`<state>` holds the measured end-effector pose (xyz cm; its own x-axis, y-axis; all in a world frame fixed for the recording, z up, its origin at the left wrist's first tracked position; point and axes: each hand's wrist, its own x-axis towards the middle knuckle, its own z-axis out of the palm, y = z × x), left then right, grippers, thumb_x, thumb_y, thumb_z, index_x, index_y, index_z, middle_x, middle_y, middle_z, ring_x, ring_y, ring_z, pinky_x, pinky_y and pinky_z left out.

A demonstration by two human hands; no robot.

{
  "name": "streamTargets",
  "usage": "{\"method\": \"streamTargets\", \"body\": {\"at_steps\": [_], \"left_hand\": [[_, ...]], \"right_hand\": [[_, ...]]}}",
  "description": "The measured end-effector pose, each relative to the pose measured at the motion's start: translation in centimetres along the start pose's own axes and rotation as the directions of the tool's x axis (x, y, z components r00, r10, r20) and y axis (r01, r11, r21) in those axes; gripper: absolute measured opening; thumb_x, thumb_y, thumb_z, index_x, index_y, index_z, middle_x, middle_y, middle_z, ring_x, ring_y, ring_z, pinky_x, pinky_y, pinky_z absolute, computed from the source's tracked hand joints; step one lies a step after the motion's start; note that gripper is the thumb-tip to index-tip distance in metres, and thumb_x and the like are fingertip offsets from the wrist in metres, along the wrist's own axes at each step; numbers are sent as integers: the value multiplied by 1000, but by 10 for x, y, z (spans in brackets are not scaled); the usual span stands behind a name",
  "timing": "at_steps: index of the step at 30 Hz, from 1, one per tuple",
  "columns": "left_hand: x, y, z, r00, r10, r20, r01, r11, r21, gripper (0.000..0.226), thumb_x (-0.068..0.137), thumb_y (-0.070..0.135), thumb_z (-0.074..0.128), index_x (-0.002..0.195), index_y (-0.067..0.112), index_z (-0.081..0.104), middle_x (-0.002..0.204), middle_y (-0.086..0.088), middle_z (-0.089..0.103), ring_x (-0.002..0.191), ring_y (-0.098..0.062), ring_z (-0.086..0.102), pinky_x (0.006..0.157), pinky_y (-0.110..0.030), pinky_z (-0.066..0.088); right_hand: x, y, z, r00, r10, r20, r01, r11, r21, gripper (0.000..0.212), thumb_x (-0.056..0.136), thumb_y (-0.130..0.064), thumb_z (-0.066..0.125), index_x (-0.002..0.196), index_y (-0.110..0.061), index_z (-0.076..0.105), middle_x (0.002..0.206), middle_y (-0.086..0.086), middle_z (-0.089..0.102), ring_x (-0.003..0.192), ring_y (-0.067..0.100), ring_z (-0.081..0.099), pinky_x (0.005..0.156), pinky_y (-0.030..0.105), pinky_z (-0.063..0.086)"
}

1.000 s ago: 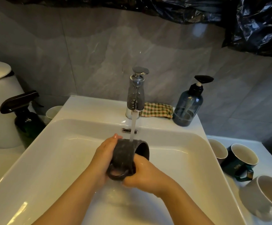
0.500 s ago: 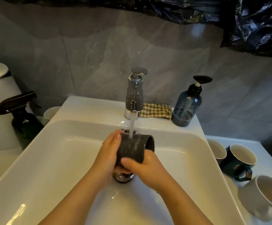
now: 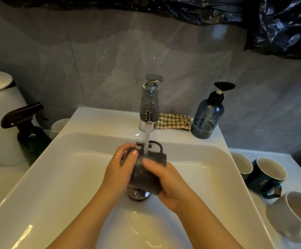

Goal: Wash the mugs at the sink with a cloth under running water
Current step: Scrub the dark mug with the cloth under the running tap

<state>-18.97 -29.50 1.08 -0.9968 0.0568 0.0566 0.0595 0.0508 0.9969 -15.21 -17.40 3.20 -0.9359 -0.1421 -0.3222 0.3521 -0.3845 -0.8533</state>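
Holding the mug point(image 3: 143, 175) under the stream point(image 3: 147, 137) for rinsing, the left hand point(image 3: 120, 168) and right hand point(image 3: 171, 186) wrap curled fingers round its sides.

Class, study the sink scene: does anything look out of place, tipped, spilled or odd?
The checked cloth lies unused on the sink ledge beside the tap, while the left hand and right hand hold the dark mug bare.

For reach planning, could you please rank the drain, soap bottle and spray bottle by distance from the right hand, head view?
1. The drain, just under the right hand.
2. The soap bottle, back-right ledge.
3. The spray bottle, far left.
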Motion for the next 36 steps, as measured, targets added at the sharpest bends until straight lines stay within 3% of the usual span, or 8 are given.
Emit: {"method": "streamTargets", "body": {"at_steps": [3, 6, 11, 15, 21, 27, 31, 36], "left_hand": [[-2, -1, -2, 969, 229, 92, -245, 935, 255, 27, 74, 50, 49, 101, 47, 50, 106, 24, 56, 98, 5, 56, 75, -2, 42], [-2, 1, 4, 982, 179, 51, -186, 964, 191, 15, 87, 35, 54, 98, 44, 50, 101, 20, 57, 92, -2, 57, 68, -2, 43], [9, -2, 1, 963, -233, -133, 198, 952, -233, 13, 95, 31, 46, 99, 32, 58, 109, -7, 61, 95, -27, 61, 76, -52, 56], [12, 3, -8, 903, -416, -105, 326, 824, -463, 28, 94, 40, 43, 115, 23, 51, 109, -13, 60, 96, -34, 62, 64, -55, 56], [-1, 2, 1, 989, 120, -90, -111, 990, 92, 14, 88, 36, 55, 98, 43, 48, 105, 8, 54, 95, -7, 56, 73, -16, 50], [-9, -7, 10, 897, 403, 183, -443, 812, 381, 29, 73, 52, 49, 101, 52, 43, 119, 12, 39, 110, 11, 39, 83, 4, 30], [-6, 7, 19, 992, 11, -124, -25, 994, -106, 8, 92, 35, 48, 100, 39, 51, 106, 6, 53, 100, -15, 57, 70, -27, 54], [2, 9, 0, 822, -559, 110, 465, 547, -696, 45, 92, 49, 42, 110, 13, 63, 102, -17, 68, 91, -31, 65, 57, -38, 52]], "right_hand": [[0, -7, -4, 994, 99, -54, -74, 932, 356, 31, 83, -19, 63, 113, -11, 61, 100, 18, 71, 90, 34, 67, 63, 40, 58], [-1, -3, 1, 980, -24, -197, 39, 997, 73, 23, 87, -24, 61, 109, -17, 62, 101, 12, 70, 91, 27, 67, 62, 33, 57], [-8, -5, 7, 953, -267, -144, 212, 926, -314, 6, 89, -19, 60, 91, -25, 63, 87, -6, 68, 81, 5, 64, 62, 11, 50], [-12, -10, 11, 966, -245, -87, 241, 969, -48, 35, 96, -36, 36, 84, -23, 67, 76, -11, 71, 74, -2, 67, 58, 7, 48], [-7, -1, 16, 902, -373, -216, 353, 927, -126, 28, 96, -20, 48, 115, -40, 53, 112, -14, 50, 94, 16, 58, 65, 19, 55], [0, -13, -1, 876, 25, -481, 81, 977, 198, 28, 94, -46, 45, 96, -21, 58, 95, 10, 63, 90, 28, 60, 79, 47, 55], [-8, -5, 9, 908, -292, -299, 225, 944, -241, 11, 98, -36, 41, 95, -30, 50, 100, -3, 56, 89, 10, 57, 60, 14, 51], [3, 12, 10, 812, -569, 130, 394, 369, -842, 26, 85, -49, 44, 108, -45, 52, 99, -41, 34, 105, -18, 36, 90, 8, 31]]}}
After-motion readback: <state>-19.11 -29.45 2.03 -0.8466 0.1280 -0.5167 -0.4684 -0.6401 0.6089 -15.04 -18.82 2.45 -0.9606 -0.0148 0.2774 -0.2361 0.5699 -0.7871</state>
